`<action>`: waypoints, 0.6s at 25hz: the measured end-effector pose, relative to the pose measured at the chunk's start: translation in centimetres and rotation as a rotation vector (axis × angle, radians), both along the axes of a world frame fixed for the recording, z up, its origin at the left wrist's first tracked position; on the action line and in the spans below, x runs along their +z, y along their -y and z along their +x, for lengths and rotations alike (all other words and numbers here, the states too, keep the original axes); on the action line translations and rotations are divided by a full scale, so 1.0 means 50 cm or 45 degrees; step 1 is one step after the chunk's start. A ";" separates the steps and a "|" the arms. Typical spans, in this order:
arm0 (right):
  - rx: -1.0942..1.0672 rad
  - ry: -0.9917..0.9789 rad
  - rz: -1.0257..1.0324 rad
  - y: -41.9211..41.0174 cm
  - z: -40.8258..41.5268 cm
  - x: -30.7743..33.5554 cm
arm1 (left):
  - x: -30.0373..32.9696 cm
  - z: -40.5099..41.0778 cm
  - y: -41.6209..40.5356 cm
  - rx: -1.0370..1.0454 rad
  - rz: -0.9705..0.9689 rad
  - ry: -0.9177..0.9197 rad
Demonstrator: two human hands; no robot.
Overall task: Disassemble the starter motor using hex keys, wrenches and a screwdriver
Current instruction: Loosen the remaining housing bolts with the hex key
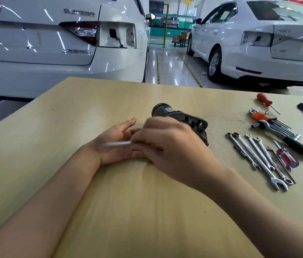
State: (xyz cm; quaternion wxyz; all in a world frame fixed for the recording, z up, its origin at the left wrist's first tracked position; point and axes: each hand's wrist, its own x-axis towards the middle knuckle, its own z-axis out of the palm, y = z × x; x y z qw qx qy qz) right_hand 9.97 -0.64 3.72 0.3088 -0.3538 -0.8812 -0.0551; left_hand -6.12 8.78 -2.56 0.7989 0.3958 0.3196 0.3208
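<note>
Hands (147, 144) over half-hidden starter motor (180, 116)

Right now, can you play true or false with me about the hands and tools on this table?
1. The dark metal starter motor lies on the pale wooden table. True.
2. The right hand holds a thin silver rod. True.
3. The left hand grips a wrench. False: it lies palm up, gripping nothing.
4. The silver wrenches lie left of the motor. False: they lie right of it.
5. The red-handled screwdriver is in a hand. False: it lies on the table.
</note>
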 end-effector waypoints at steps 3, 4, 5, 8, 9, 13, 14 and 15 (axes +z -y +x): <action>0.025 -1.053 -0.494 -0.001 0.049 0.003 | -0.005 0.001 -0.003 -0.016 0.029 -0.074; 0.003 -1.290 -0.637 -0.001 0.066 0.004 | -0.006 0.002 -0.005 -0.023 0.017 -0.079; -0.031 -1.454 -0.742 -0.003 0.079 0.003 | -0.008 0.002 -0.007 -0.022 0.018 -0.080; -0.130 -1.636 -0.861 -0.007 0.094 -0.006 | -0.010 0.001 -0.010 -0.034 0.016 -0.056; -0.148 -1.666 -0.863 -0.009 0.094 -0.009 | -0.011 0.000 -0.011 -0.036 0.015 -0.052; -0.157 -1.666 -0.867 -0.011 0.093 -0.006 | -0.015 -0.002 -0.013 -0.044 0.037 -0.055; -0.144 -1.656 -0.873 -0.010 0.095 -0.006 | -0.013 -0.001 -0.013 -0.048 0.043 -0.057; -0.131 -1.654 -0.880 -0.009 0.096 -0.006 | -0.013 -0.001 -0.013 -0.047 0.044 -0.057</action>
